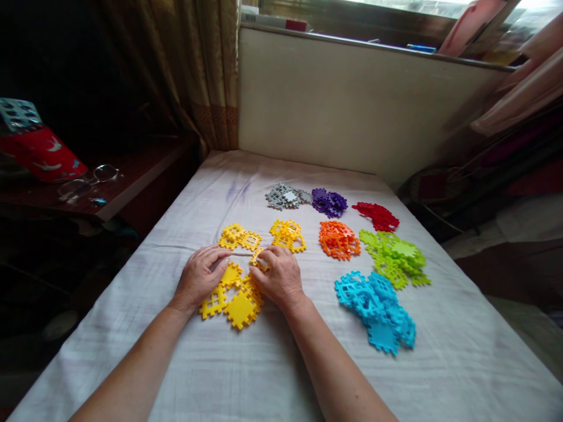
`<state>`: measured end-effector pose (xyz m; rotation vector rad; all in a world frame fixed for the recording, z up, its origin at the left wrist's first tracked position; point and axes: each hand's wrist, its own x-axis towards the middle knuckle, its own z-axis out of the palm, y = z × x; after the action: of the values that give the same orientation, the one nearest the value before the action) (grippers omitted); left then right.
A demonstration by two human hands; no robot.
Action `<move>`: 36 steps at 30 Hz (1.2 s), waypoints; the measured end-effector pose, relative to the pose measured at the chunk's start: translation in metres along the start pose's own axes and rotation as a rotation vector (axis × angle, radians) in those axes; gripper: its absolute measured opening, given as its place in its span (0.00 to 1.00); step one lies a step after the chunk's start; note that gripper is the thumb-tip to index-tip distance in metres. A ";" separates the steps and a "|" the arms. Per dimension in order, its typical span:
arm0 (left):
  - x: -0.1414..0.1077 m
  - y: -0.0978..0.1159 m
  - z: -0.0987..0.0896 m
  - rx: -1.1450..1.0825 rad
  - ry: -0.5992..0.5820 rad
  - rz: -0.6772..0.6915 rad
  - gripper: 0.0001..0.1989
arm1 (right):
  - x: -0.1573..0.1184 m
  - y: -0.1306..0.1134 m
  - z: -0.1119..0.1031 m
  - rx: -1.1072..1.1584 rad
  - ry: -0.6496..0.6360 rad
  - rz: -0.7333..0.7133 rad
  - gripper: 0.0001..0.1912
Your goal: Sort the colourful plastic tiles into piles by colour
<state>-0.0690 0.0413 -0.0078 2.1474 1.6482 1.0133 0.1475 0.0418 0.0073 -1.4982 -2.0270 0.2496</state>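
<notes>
My right hand [281, 278] grips a yellow interlocking plastic tile [256, 256] between thumb and fingers, just above the sheet. My left hand [200, 278] rests at the left of the yellow pieces with its fingers stretched out and the thumb apart; its thumb tip is by a solid yellow tile [231, 274]. Below and between both hands lie loose yellow tiles, among them a solid square one [241, 309] and a window-frame one [213, 302]. Beyond the fingers sit two more yellow groups, one at left [240, 237] and one at right [287, 234].
Colour-sorted piles lie on the sheet-covered bed [176, 375]: grey [284, 196], purple [329, 203], red [378, 215], orange [338, 240], lime green [398, 258] and blue [378, 310]. A side table [145, 170] at left holds glasses [105, 172] and a red container [41, 152].
</notes>
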 end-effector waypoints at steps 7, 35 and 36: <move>0.000 0.001 0.000 -0.004 0.000 -0.002 0.15 | -0.001 -0.002 0.001 0.048 -0.019 0.066 0.10; 0.000 0.001 -0.001 -0.010 -0.003 -0.021 0.16 | 0.014 0.080 -0.014 -0.026 0.348 0.266 0.13; 0.000 0.001 -0.001 -0.012 -0.003 -0.021 0.17 | 0.015 0.076 -0.017 -0.021 0.336 0.263 0.13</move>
<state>-0.0685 0.0410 -0.0062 2.1188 1.6552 1.0105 0.2158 0.0785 -0.0103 -1.6928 -1.5764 0.0736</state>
